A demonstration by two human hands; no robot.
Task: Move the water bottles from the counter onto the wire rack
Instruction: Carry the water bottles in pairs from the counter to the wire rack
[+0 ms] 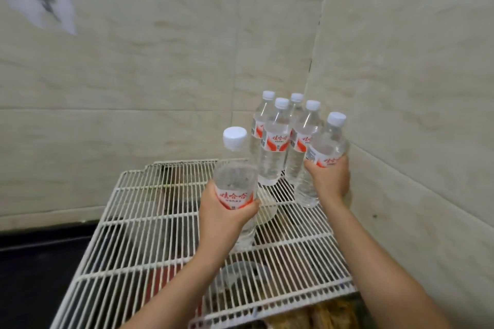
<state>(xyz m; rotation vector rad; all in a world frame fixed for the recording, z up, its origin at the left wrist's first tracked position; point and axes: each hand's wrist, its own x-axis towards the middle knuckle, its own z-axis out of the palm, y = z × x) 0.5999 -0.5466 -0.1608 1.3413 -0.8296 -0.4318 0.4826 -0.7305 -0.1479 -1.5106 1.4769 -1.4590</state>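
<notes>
Likely home kitchen corner. Large beige marble-veined wall tiles [160, 61] meeting at right angle; glossy black countertop [40, 275] below; white coated-wire rack [149, 218] over pale round bowl [267, 215].

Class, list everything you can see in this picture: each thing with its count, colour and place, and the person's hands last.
Wire rack: one, white, in the wall corner.
Standing water bottles: four, clear with white caps, grouped at the rack's back right corner.
Left-hand bottle: one, same kind, over the rack's middle.
Right-hand bottle: one, same kind, tilted, beside the group.
Tiled walls: two, beige, behind and right.
Counter: one, dark, lower left.
Left hand: grips its bottle.
Right hand: grips its bottle.
</notes>
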